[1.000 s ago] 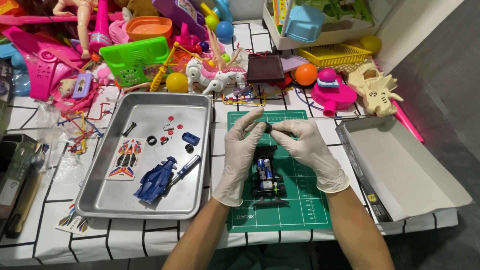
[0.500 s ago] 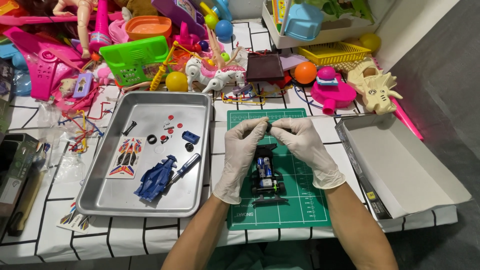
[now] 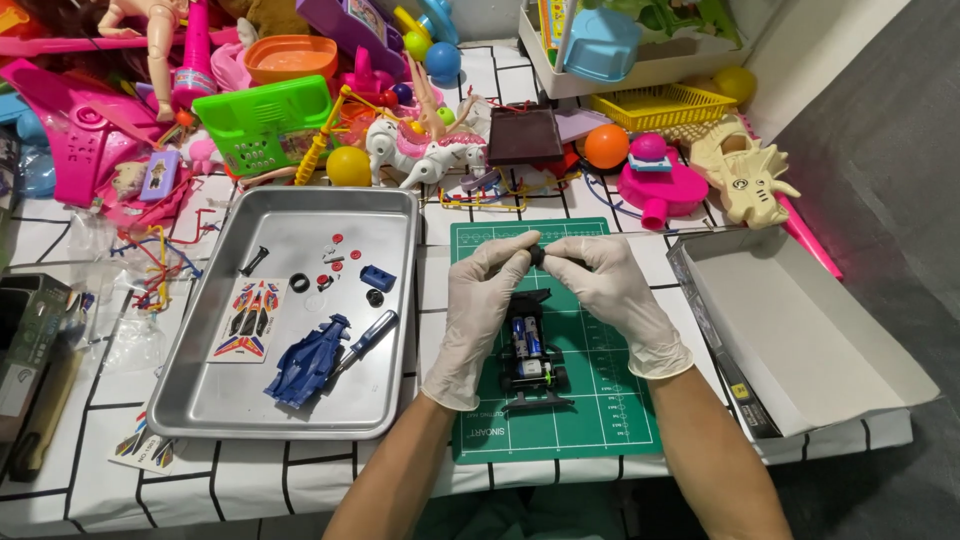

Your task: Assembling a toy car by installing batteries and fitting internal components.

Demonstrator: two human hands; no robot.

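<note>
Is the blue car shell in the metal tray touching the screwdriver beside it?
Touching. The head view shows the blue car shell overlapping the screwdriver tip in the metal tray, with no gap.

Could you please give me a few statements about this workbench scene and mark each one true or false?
1. Both gloved hands, left hand and right hand, pinch one small black part. True.
2. The toy car chassis lies in the metal tray. False: it sits on the green mat.
3. The blue car shell lies in the tray. True.
4. The screwdriver rests in the open box. False: it lies in the tray beside the shell.
</note>
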